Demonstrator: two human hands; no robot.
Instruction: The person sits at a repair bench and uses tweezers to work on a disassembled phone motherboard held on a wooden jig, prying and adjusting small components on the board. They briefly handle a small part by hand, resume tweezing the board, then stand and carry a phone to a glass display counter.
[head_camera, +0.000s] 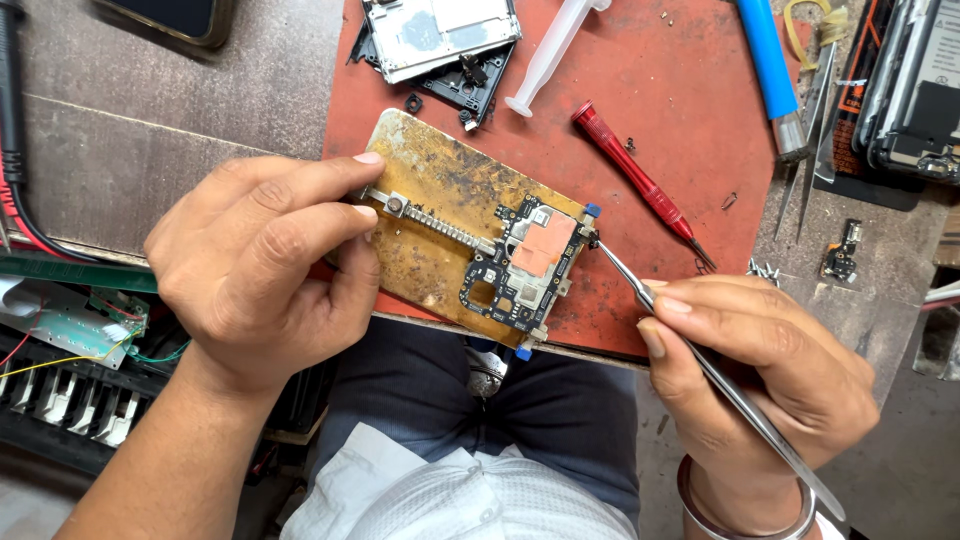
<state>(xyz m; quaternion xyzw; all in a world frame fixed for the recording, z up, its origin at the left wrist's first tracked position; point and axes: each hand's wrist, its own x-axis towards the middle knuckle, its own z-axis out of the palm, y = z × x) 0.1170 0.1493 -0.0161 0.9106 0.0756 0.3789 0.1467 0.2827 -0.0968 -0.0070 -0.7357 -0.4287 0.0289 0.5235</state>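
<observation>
My left hand (262, 262) grips the left end of a stained brass-coloured board holder (430, 200) that lies on a red work mat (650, 140). A dark phone circuit board (520, 265) with a copper-coloured patch is clamped in the holder at its right side. My right hand (755, 375) is closed around thin metal tweezers (700, 360). The tweezer tip touches the upper right corner of the circuit board, beside a small blue clamp peg.
A red-handled screwdriver (640, 185) and a clear syringe (548, 55) lie on the mat. A dismantled phone frame (440, 45) sits at the mat's top. A blue tool (770, 70), spare tweezers (812, 130) and another phone body (915, 90) lie to the right. Electronics with wires (70, 330) sit lower left.
</observation>
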